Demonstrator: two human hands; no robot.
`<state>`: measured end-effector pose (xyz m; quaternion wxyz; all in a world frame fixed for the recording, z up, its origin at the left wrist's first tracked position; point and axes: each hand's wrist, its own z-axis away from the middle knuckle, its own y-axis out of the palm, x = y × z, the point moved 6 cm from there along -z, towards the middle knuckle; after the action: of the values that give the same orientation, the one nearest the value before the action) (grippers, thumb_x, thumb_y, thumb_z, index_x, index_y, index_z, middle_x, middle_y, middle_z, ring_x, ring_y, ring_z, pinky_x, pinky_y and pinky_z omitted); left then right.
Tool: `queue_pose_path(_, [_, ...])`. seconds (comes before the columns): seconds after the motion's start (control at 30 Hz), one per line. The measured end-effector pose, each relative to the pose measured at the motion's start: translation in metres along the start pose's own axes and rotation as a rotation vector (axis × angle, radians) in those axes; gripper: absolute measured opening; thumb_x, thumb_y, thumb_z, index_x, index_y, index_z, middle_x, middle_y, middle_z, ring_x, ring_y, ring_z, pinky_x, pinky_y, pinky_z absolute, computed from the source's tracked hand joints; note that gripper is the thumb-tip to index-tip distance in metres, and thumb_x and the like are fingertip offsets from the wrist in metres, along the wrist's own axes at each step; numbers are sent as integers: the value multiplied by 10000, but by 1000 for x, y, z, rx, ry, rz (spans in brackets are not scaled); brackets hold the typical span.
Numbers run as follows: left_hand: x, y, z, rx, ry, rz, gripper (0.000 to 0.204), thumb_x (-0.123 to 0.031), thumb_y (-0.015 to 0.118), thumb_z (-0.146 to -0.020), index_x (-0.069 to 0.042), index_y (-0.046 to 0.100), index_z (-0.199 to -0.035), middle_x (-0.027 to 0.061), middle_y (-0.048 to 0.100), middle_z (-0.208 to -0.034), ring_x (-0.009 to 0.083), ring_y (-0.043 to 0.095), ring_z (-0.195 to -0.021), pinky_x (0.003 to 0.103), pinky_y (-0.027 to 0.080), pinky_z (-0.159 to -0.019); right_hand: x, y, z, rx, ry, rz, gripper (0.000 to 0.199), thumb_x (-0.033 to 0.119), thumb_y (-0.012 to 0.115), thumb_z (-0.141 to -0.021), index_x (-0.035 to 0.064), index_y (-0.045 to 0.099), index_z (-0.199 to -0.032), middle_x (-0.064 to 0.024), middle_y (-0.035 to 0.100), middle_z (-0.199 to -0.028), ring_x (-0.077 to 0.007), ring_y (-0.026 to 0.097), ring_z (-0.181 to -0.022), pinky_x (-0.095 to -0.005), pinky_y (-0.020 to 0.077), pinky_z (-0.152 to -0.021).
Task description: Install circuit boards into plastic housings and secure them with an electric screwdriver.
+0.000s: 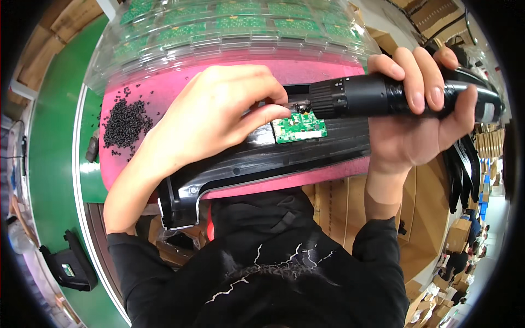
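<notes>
- Right hand point(421, 117) grips screwdriver point(383, 95): lies left-right, tip left at circuit board point(299, 127).
- Left hand point(219, 112) pinches at the tip.
- Black panel point(262, 158) overhangs pink mat point(180, 87) near edge; tray stack point(229, 27) crowds behind.

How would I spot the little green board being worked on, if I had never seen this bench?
Start at the pink mat and find the long black plastic part lying across it. The small green circuit board sits on that part, at the tip of the black electric screwdriver and the left hand fingertips. Unlike the green boards in the clear trays behind, it lies alone.
</notes>
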<state>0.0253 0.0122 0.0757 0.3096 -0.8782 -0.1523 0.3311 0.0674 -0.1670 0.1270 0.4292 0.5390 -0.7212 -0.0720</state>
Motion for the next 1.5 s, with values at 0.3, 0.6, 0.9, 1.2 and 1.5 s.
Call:
queue_pose_path(0.3, [-12,8,-10,-19,70,-216,267,-36,789,-709,5,634,-923,108,641,-834,285,644,-728,369,522,-617,-1,11,16,-128,-31,-142,285,337,632,-946,104,550,-1087,55,503,-764,-102,473,-718,-323,371,-877])
queue_pose_path(0.6, [-15,26,-13,21,248,-445,266,-17,755,-678,12,625,-909,88,628,-818,253,630,-685,334,499,-536,5,-25,15,-51,-64,127,360,395,508,-995,85,541,-1175,46,512,-779,-117,489,-689,-341,415,-809])
queue_pose_path(0.9, [27,35,-4,93,-20,-81,110,21,690,-813,13,620,-898,118,650,-840,304,649,-771,369,516,-657,0,-57,18,-86,38,708,211,222,500,-965,44,534,-1074,4,479,-694,-124,439,-566,-324,412,-628])
queue_pose_path(1.2, [42,64,12,474,-107,25,145,-145,658,-887,-6,649,-927,85,707,-960,310,671,-919,401,538,-744,-15,-81,19,-182,81,727,174,205,535,-939,46,524,-1011,-5,463,-682,-123,444,-559,-319,419,-623])
queue_pose_path(1.5, [40,63,11,569,-256,-32,138,-138,657,-887,-6,634,-856,65,719,-1109,311,689,-822,402,537,-713,-27,-90,16,-159,198,669,184,214,552,-930,43,525,-990,-7,457,-663,-123,432,-538,-306,416,-610])
